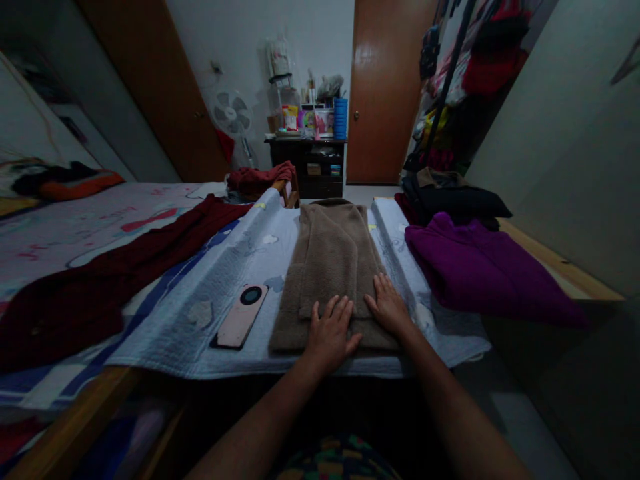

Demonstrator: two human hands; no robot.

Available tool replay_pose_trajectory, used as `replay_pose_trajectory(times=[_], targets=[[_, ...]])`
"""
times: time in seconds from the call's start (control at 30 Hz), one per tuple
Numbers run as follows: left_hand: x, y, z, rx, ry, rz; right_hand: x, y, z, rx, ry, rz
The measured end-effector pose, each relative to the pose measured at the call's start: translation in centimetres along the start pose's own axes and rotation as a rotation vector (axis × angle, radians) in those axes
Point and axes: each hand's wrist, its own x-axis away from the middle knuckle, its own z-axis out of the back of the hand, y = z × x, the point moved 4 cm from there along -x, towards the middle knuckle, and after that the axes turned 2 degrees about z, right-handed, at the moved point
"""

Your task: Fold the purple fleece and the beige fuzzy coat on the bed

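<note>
A brown fuzzy garment (330,253) lies folded into a long rectangle on a light blue quilted cloth (265,267). On its near part my left hand (330,333) rests palm down, fingers spread. My right hand (389,305) lies flat at the garment's right edge, its fingers apart and pointing away from me. Neither hand grips anything. To the left of the garment is a pink phone (243,317) with a round black camera ring, lying face down on the cloth.
Right of the cloth sit a folded purple garment (480,267) and a dark folded stack (450,193). A dark red garment (125,267) stretches over the bed (90,220) at left. Behind stand a fan (233,113), a black shelf (307,157) and hanging clothes (493,60).
</note>
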Motion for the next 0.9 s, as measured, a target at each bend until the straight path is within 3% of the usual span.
replay_pose_trajectory(times=[0.27,0.63,0.9], targets=[[0.0,-0.1,-0.1,0.008,0.005,0.001,2.7,-0.6,0.1,0.034,0.026,0.038],[0.1,0.1,0.0,0.015,0.021,-0.002,5.1,-3.2,0.6,0.058,0.038,-0.030],[0.1,0.1,-0.1,0.025,0.033,0.003,5.2,-4.7,1.1,0.079,0.044,0.091]])
